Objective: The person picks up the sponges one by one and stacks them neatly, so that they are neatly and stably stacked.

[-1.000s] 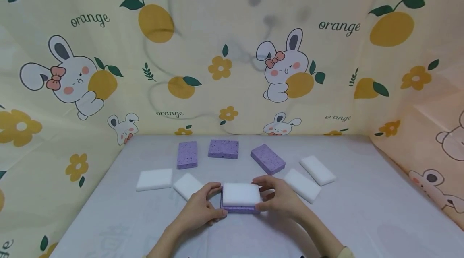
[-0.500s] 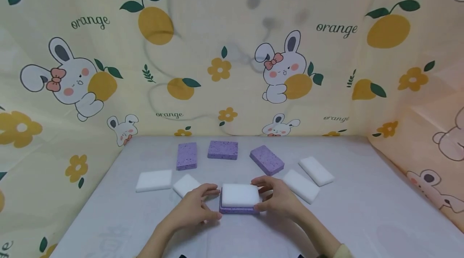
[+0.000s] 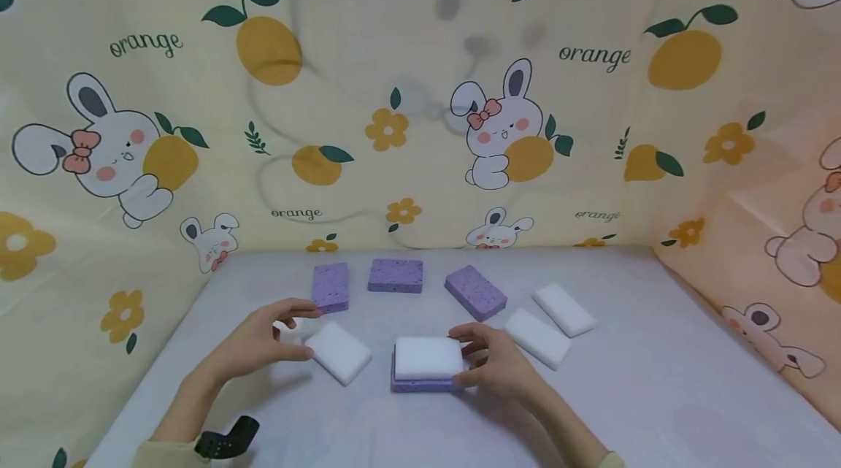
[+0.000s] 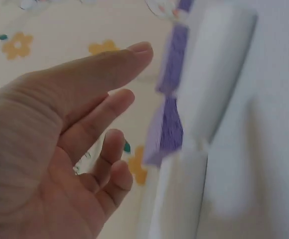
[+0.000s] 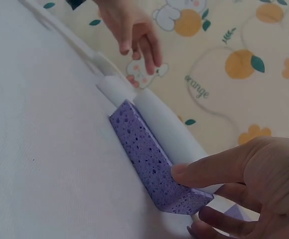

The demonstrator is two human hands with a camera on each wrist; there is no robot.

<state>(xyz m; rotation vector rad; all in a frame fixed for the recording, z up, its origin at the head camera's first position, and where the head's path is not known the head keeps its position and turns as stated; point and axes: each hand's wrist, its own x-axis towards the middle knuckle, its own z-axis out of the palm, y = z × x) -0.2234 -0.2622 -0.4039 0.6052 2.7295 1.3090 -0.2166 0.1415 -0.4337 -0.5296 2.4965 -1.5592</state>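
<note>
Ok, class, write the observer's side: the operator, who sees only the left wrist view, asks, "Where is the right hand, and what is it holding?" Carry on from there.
Observer: The right hand grips the right-hand end of a stack.

Operator: What makes up that stack?

Observer: An upper white pad lying on a lower purple sponge.

Operator: Is anything lying to the right of it?

Observer: Yes, a nearer white pad and a farther white pad, both set farther back than the stack.

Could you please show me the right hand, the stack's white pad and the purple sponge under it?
Right hand (image 3: pixel 502 366), head view: back of the hand.
White pad (image 3: pixel 428 358), head view: top face.
Purple sponge (image 5: pixel 147 158), right wrist view: long pitted side.
</note>
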